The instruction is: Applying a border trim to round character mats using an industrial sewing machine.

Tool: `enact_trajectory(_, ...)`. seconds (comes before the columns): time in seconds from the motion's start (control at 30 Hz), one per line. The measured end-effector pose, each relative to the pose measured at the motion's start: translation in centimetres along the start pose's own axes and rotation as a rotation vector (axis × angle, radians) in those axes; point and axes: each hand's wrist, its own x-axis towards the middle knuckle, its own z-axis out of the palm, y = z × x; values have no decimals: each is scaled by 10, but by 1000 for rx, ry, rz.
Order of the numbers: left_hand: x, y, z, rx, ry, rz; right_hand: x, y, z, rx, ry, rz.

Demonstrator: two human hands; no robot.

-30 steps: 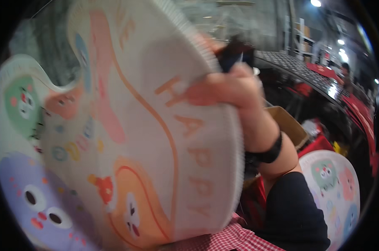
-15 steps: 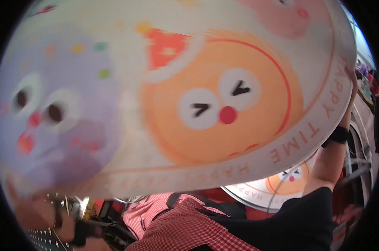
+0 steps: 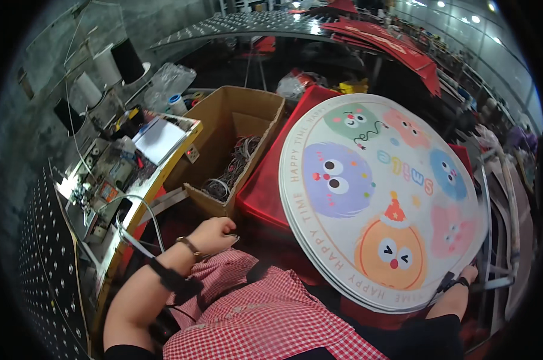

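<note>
A stack of round white cartoon-printed mats (image 3: 403,153) lies on a red surface to the right, their edges layered along the lower left. The top print shows coloured furry faces, with a dark wavy line (image 3: 376,129) that may be print or cord. My left hand (image 3: 214,236) is closed with curled fingers, above the checked apron and left of the stack. Whatever it may hold is too small to make out. My right hand (image 3: 469,275) is beside the stack's lower right edge; its fingers are mostly hidden.
An open cardboard box (image 3: 220,144) with tangled grey strands stands beyond my left hand. At the left is a sewing machine (image 3: 106,174) on a yellow-edged table, with thread cones (image 3: 127,63) behind it. Metal tubes (image 3: 505,228) stand at the right. Red sheets (image 3: 382,45) lie at the back.
The large printed mat that filled the view, held up at both sides, now lies flat on the stack. My left hand has come away from it; my right hand has lowered to the stack's edge.
</note>
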Motion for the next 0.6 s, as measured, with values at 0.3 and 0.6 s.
enact_trajectory(0.3, -73, -9, -71, -493, 175, -164, -276, -110, 303, -702, -694, -498)
enact_trajectory(0.6, -25, -42, -20, -562, 623, -58, -497, -241, 387, -89, -1257, -485)
